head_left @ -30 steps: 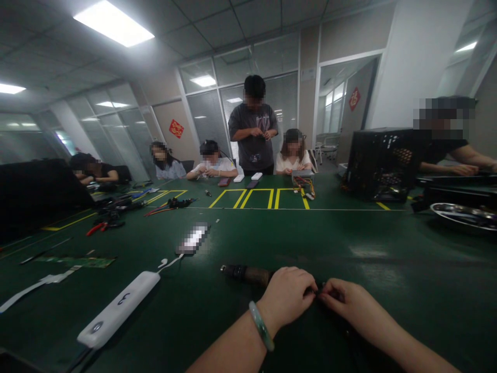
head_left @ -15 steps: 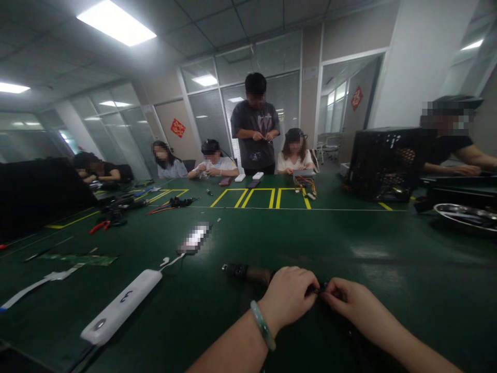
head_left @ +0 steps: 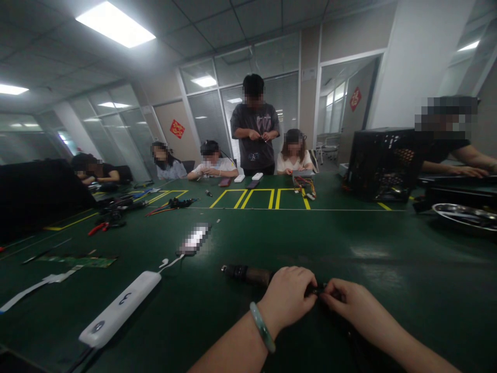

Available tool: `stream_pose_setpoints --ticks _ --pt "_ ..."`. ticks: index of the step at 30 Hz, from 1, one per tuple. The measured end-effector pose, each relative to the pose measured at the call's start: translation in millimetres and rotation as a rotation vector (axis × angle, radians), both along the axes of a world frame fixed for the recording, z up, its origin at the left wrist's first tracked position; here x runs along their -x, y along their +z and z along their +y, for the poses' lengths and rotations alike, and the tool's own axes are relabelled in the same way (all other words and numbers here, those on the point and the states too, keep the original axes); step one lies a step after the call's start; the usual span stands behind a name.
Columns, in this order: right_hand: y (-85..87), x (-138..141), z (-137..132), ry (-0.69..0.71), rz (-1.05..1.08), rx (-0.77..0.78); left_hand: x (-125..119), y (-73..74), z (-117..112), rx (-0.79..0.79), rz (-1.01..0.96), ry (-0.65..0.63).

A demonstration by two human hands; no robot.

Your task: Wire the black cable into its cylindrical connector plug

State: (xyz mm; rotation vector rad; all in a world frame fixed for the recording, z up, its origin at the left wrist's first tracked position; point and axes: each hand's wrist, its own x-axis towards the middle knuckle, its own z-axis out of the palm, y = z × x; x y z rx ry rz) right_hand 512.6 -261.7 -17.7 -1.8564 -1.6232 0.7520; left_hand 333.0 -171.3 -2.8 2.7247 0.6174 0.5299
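Observation:
My left hand (head_left: 287,296), with a green bangle at the wrist, is curled shut at the near edge of the green table (head_left: 349,248). My right hand (head_left: 349,303) is pinched shut right beside it. Their fingertips meet on a small dark part (head_left: 319,291) that I cannot make out. A dark cylindrical tool handle (head_left: 248,273) lies on the table just left of my left hand, its near end hidden behind the knuckles.
A white power strip (head_left: 118,310) lies at the near left, a circuit board (head_left: 83,261) beyond it. Wires and pliers (head_left: 101,227) sit further left. A black computer case (head_left: 382,163) and a metal tray (head_left: 464,215) stand at the right. Several people work at the far side.
Both hands stay pressed together on the small part with only slight finger shifts. The view has barely moved.

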Motion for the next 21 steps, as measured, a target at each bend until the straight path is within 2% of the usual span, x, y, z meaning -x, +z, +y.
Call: stream_pose_setpoints --ticks 12,21 --pt "-5.6 -0.8 0.5 0.028 -0.012 -0.020 -1.8 1.2 0.2 -0.050 0.010 -0.044" --pt "-8.0 -3.1 1.8 0.020 -0.014 -0.032 -1.6 -0.3 2.1 -0.032 0.010 0.001"
